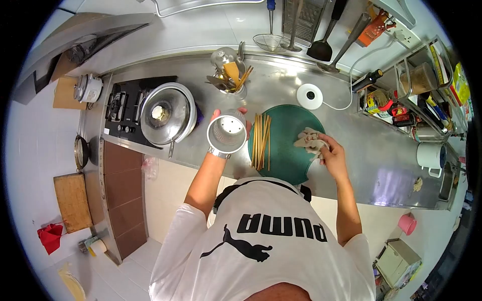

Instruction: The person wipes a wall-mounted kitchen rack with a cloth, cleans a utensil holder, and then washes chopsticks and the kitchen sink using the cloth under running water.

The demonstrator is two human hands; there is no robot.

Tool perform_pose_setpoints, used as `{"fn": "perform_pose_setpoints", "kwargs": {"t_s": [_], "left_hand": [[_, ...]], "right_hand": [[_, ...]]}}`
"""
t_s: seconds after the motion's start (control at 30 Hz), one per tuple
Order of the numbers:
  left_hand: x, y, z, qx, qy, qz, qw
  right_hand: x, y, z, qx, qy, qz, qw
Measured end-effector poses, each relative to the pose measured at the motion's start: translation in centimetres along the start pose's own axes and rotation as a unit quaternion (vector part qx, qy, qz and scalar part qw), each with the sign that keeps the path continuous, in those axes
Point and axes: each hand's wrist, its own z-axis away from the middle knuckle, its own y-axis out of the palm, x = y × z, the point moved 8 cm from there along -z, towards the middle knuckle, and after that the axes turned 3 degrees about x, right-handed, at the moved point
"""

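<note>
My left hand (pixel 248 126) is wrapped round a metal utensil holder (pixel 226 142), a perforated cylinder whose open mouth faces me. A few drain holes show in its bottom, and I see nothing inside. In my right hand (pixel 334 157) is a crumpled pale cloth (pixel 310 141), pinched over the right side of a round green cutting board (pixel 288 143). Several wooden chopsticks (pixel 260 143) lie side by side along the board's left edge, close to my left hand. Behind the holder stands a container of utensils (pixel 232 83) with spoons and a wooden spatula.
A lidded pan (pixel 168 114) sits on the gas stove (pixel 128 103) at left. Beyond the board is a white kettle base (pixel 309 97) with a cord. A condiment rack (pixel 416 90) and white enamel pot (pixel 430 157) stand at right. Ladles (pixel 346 42) hang on the wall.
</note>
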Motion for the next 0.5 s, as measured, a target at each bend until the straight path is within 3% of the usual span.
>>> {"fn": "perform_pose_setpoints", "kwargs": {"t_s": [0.2, 0.27, 0.4, 0.47, 0.5], "left_hand": [[-0.3, -0.3, 0.3, -0.033, 0.0, -0.029, 0.999], [-0.4, -0.8, 0.6, -0.061, 0.003, -0.031, 0.998], [0.1, -2.9, 0.7, -0.064, -0.005, 0.017, 0.998], [-0.6, -5.1, 1.9, -0.233, 0.057, 0.004, 0.971], [-0.8, -4.1, 1.9, -0.236, 0.064, -0.023, 0.969]], "right_hand": [[-3.2, -0.3, -0.8, 0.013, 0.003, 0.246, 0.969], [-0.7, 0.3, 0.2, -0.052, -0.25, 0.448, 0.857], [2.1, 0.9, 0.6, -0.061, -0.139, 0.496, 0.855], [2.9, 1.8, 0.2, -0.033, -0.124, 0.473, 0.872], [2.6, 2.4, -0.5, -0.036, -0.117, 0.474, 0.872]]}}
